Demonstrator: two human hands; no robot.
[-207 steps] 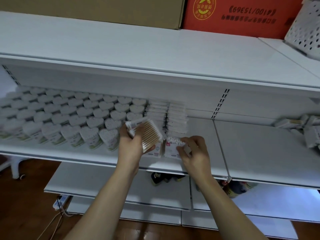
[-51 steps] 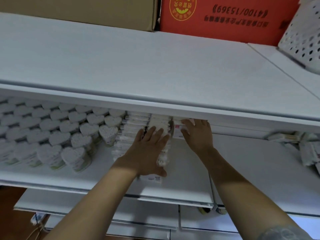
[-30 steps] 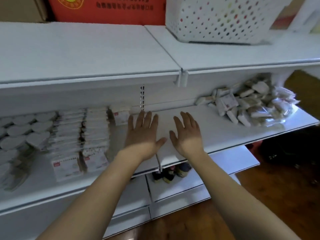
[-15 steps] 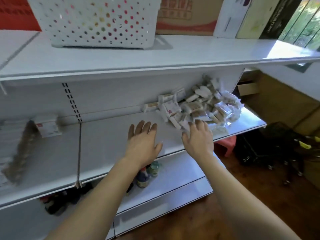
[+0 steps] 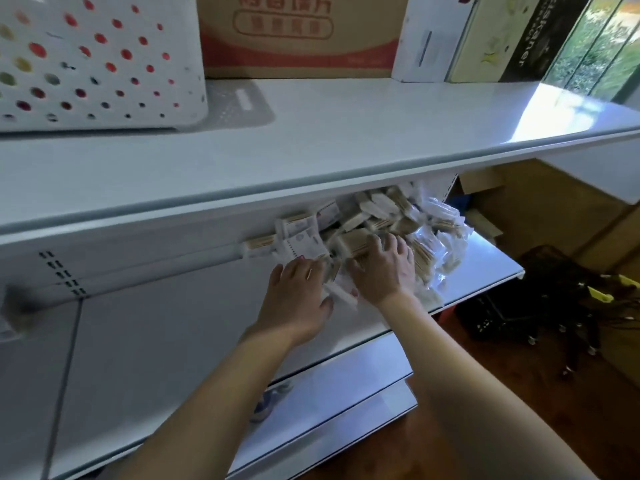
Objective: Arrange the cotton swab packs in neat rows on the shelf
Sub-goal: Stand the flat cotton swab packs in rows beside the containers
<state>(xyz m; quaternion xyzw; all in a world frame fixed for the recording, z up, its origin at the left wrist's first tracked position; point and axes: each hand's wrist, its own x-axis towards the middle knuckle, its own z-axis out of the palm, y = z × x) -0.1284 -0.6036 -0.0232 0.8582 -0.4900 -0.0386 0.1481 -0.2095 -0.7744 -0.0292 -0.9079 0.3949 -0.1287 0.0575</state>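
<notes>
Both hands have just reached the pile [image 5: 391, 230] at the shelf's [image 5: 173, 341] far right. The right hand [image 5: 382, 268] lies spread over packs; the left hand [image 5: 298, 296] touches its near edge, fingers extended, neither clearly gripping. A fresh batch should come next for the rows on the left.

A single head-worn, wide-angle view looks forward and down over both forearms at a white shelf [image 5: 180, 341] close in front. The shelf above [image 5: 311, 140] fills the upper frame, and wooden floor [image 5: 519, 393] shows at lower right.
</notes>
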